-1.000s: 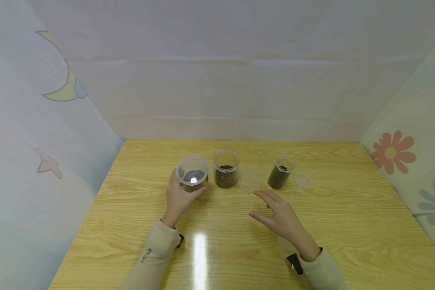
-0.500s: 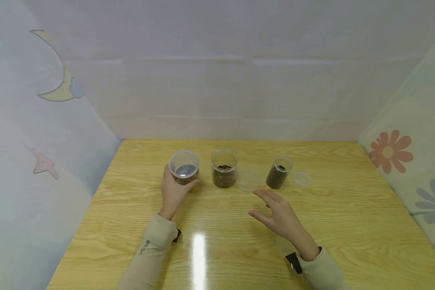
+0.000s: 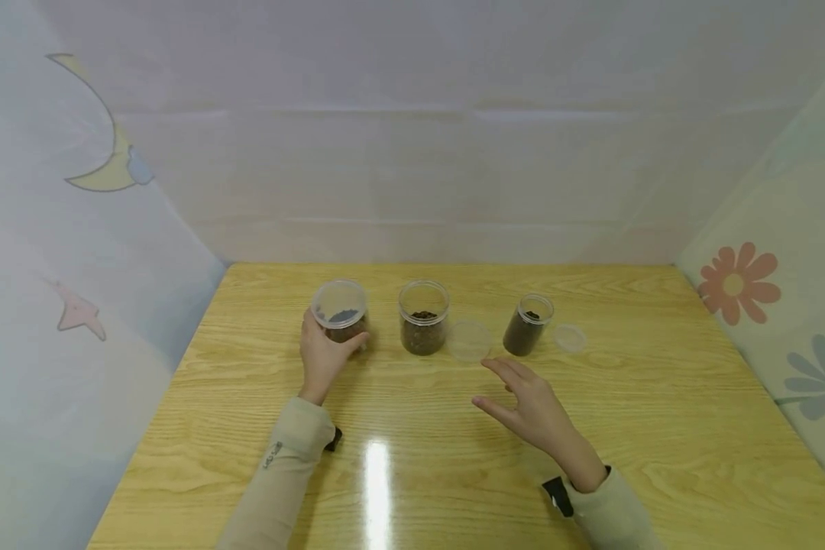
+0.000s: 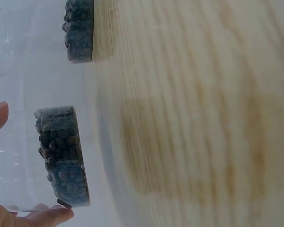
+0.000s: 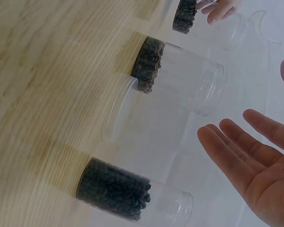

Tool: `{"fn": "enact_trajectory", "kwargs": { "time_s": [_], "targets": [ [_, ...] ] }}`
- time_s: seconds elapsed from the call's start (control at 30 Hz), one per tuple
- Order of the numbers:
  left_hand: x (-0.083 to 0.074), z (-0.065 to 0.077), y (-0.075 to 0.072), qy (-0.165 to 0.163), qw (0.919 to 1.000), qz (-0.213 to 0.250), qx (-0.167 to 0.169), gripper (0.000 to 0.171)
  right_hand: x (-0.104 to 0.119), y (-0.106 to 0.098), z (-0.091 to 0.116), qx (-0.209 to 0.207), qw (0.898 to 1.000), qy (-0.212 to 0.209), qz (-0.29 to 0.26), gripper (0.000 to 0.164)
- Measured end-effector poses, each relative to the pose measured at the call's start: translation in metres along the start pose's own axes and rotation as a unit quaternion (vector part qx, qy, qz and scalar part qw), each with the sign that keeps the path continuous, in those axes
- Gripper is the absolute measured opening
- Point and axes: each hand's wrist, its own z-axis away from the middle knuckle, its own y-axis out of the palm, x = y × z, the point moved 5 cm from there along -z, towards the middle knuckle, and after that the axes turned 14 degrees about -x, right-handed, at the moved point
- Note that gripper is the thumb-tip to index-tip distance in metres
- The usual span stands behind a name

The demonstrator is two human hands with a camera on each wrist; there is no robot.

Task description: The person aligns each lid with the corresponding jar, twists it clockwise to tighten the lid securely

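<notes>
My left hand (image 3: 325, 355) grips a clear round jar (image 3: 341, 305) at the left of the table, thumb on its near side and fingers around the far left. Dark coffee beans (image 4: 64, 156) fill the bottom of this jar, and its base is close over the tabletop in the left wrist view. My right hand (image 3: 532, 409) hovers with fingers extended and nothing in it, just in front of a large clear lid (image 3: 470, 341). A second wide jar (image 3: 423, 321) with a shallow layer of beans stands uncovered to the right of the held jar.
Farther right stands a narrower clear jar (image 3: 526, 327), mostly filled with dark beans and uncovered. A small lid (image 3: 570, 338) lies beside it on the wooden table (image 3: 660, 428). Printed cloth walls (image 3: 412, 168) enclose the table's back and sides.
My left hand has carried its jar left and slightly back, away from the middle jar. My right hand has stayed nearly still, and the view has shifted slightly.
</notes>
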Motion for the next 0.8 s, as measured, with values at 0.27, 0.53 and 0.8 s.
{"fn": "enact_trajectory", "kwargs": {
  "time_s": [0.27,0.53,0.8],
  "targets": [
    [0.007,-0.004,-0.001,-0.015,0.9999,-0.006,-0.003,0.096,0.0,0.001,0.0,0.008,1.0,0.007,0.006,0.053],
    [0.017,-0.003,-0.001,-0.029,0.9995,-0.009,-0.002,0.097,-0.001,0.0,0.0,0.008,1.0,0.004,0.006,0.053],
    [0.02,-0.004,0.0,-0.034,0.9993,-0.016,0.007,0.099,0.0,0.0,0.0,0.005,1.0,0.002,0.007,0.053]
  ]
}}
